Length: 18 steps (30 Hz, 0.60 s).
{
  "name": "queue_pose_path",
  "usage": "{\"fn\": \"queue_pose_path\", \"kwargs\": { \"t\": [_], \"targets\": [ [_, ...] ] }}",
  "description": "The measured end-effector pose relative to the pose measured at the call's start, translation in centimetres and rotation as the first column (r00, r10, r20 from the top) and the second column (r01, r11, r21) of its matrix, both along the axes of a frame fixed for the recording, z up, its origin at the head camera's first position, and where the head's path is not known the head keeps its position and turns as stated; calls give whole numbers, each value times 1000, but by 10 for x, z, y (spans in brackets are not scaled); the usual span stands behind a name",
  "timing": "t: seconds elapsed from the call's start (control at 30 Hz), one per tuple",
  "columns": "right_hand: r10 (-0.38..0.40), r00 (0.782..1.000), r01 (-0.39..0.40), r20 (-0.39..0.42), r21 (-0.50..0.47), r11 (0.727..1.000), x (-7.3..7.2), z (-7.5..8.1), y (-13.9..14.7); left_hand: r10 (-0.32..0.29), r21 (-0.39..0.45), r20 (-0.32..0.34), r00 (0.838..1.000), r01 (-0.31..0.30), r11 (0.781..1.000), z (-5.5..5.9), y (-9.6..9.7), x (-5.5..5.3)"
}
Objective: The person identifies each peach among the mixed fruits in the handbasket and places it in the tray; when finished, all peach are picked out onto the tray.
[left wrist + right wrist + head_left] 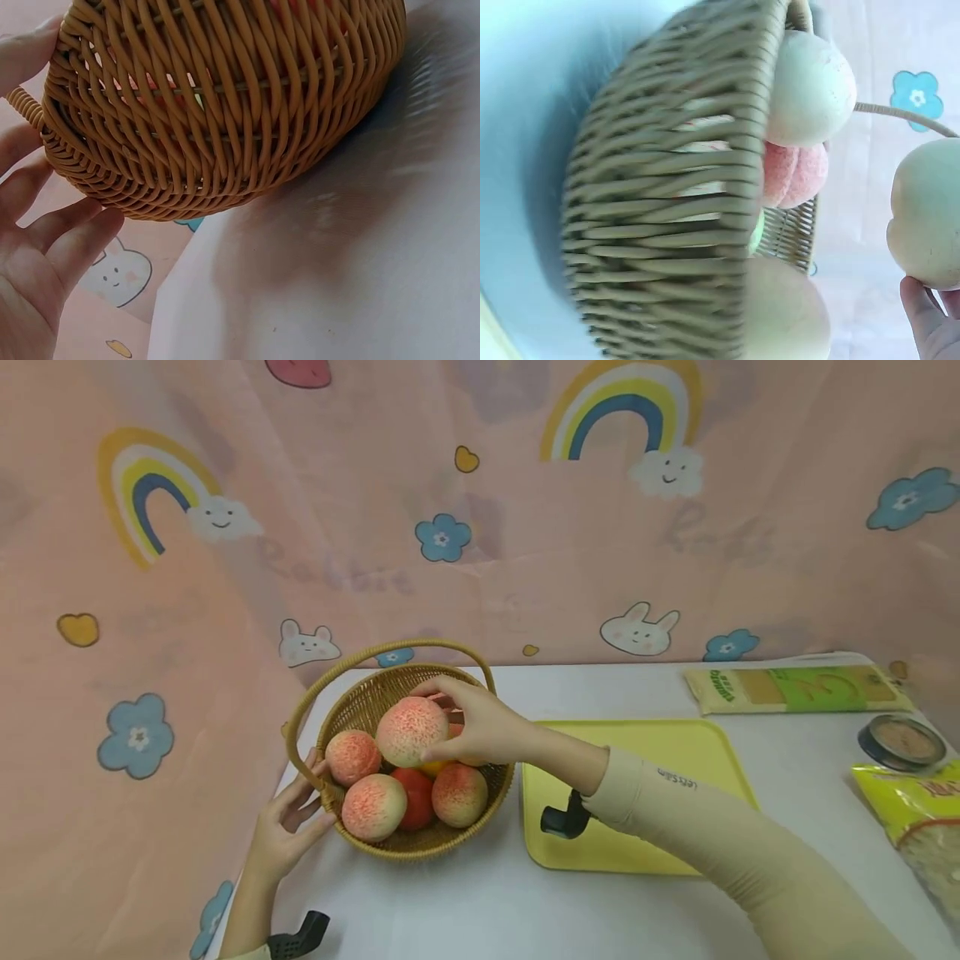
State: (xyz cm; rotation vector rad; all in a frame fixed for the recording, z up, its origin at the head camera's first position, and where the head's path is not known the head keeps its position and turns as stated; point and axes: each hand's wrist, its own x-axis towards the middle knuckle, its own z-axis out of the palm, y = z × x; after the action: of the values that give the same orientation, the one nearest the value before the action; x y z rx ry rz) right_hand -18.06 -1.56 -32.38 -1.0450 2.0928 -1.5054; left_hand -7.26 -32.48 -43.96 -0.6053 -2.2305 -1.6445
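Observation:
My right hand [487, 722] grips a pink-and-cream peach [412, 731] between thumb and fingers, over the wicker basket [363, 708]. In the right wrist view, the held peach [930, 217] hangs beyond the basket's rim with fingertips under it. My left hand [281, 835] holds the basket's left side by the foot of its arched handle [390, 645]. Seen from the left wrist, the fingers lie against the woven wall [225, 112]. Inside sit several more peaches [373, 807], a red fruit [415, 797] and a partly hidden yellow one [433, 768].
A yellow tray [637, 860] lies right of the basket, beneath my right forearm. Farther right are a green-and-beige packet [798, 689], a round dark-rimmed container [902, 742] and a yellow bag [926, 835]. A patterned pink cloth [510, 527] hangs behind the white table [600, 918].

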Motion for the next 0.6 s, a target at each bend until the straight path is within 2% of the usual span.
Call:
{"fn": "queue_pose_path", "kwargs": {
  "t": [0.2,0.33,0.5,0.6],
  "targets": [
    [-53,998,52,-19,-57,997,9,-13,36,30,-42,37,999,-28,999,1,-2,3],
    [-97,994,94,-41,-75,993,14,-19,67,13,-41,46,999,-11,999,2,-3,3],
    [-164,986,160,-42,-85,983,12,-33,104,-8,-36,37,999,9,999,2,-4,1],
    [-230,973,227,-37,-55,972,7,-49,122,-9,-39,30,1000,10,999,3,-5,0]
  ]
}}
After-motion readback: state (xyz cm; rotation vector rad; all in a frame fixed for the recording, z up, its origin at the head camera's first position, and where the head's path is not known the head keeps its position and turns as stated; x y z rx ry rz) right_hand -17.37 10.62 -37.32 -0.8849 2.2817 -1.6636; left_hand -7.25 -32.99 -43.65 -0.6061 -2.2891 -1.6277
